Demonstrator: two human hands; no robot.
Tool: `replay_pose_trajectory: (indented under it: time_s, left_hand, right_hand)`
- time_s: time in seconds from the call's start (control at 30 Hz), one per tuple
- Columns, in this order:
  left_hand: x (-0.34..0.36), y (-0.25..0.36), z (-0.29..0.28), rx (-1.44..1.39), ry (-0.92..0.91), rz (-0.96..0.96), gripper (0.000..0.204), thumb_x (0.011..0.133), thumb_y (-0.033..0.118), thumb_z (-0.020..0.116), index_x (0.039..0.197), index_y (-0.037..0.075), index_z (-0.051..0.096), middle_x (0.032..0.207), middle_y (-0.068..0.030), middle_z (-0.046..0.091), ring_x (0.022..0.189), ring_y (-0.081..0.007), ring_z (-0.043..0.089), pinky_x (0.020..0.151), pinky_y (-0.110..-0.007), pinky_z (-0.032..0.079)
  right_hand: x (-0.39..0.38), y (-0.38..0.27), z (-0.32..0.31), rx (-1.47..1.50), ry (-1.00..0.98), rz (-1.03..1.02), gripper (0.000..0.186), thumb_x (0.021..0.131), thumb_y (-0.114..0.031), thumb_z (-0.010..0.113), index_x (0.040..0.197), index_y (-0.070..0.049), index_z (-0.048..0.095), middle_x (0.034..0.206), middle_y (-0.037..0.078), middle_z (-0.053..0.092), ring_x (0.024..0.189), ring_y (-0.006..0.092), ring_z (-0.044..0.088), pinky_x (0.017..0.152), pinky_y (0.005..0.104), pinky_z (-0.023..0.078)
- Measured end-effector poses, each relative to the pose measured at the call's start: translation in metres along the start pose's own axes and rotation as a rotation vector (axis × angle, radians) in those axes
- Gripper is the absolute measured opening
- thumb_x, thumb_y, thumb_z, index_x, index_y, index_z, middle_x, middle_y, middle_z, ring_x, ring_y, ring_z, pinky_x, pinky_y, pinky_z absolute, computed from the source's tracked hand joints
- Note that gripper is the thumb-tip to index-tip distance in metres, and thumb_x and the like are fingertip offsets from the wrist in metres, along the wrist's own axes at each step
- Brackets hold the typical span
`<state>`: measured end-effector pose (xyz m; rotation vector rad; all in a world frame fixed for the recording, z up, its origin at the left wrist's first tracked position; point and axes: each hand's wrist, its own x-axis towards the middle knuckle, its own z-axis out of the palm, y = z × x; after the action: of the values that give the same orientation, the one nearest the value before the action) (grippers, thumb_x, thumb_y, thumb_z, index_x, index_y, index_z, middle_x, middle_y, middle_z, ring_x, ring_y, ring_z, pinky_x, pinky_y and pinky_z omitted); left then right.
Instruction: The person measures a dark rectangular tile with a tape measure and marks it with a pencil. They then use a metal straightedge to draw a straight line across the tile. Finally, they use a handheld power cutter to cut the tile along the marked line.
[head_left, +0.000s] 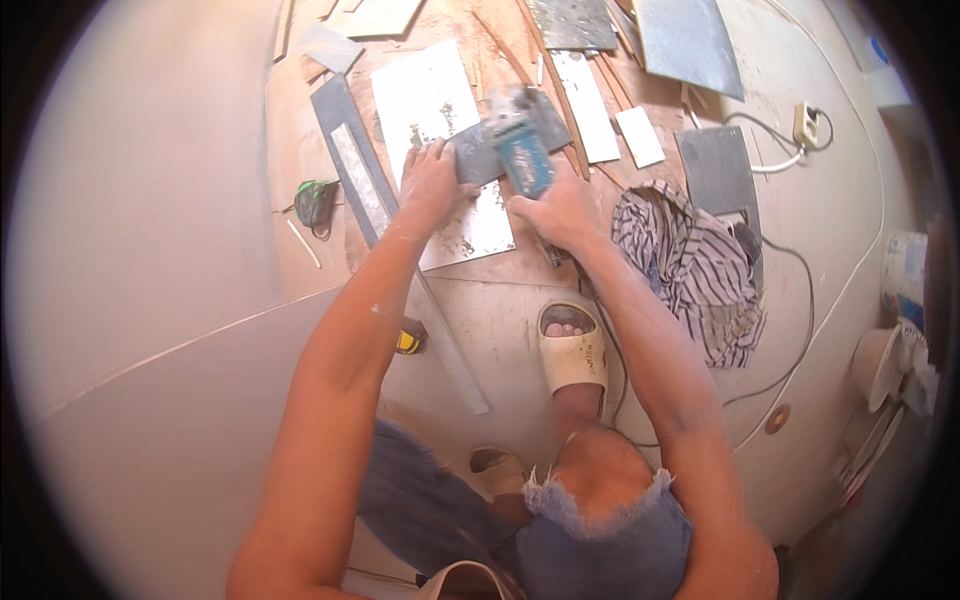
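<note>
Here, right grip (566, 212) around grinder (524, 155), left grip (432, 186) on tile (474, 155)

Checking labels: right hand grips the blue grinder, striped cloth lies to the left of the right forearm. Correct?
Wrong side: in the head view, the striped cloth lies to the right of the right forearm. The right hand does grip the blue grinder.
</note>
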<state>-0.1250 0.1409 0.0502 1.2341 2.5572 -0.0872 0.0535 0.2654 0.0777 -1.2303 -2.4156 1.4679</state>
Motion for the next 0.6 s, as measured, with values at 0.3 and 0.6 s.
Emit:
replay_pose_trajectory:
  time_s: [0.3,0.6]
  left_hand:
    - [0.004,-0.007,0.005,0.11,-0.003,0.058,0.066,0.077,0.029,0.079,0.131,0.0,0.056,0.147,-0.0148,0.05,0.142,-0.0301,0.041,0.119,-0.046,0.029]
    - [0.008,-0.004,0.003,0.144,-0.088,0.004,0.084,0.078,0.04,0.079,0.147,0.005,0.045,0.156,-0.0096,0.041,0.146,-0.026,0.034,0.12,-0.047,0.025]
  right_hand:
    - [0.027,-0.019,0.037,0.042,-0.182,0.062,0.07,0.071,-0.035,0.08,0.118,0.008,0.052,0.113,0.03,0.065,0.109,0.04,0.065,0.093,0.0446,0.053]
    - [0.033,-0.016,0.037,0.062,-0.175,0.106,0.072,0.068,-0.035,0.083,0.117,0.009,0.054,0.113,0.028,0.066,0.107,0.0384,0.066,0.09,0.0424,0.054]
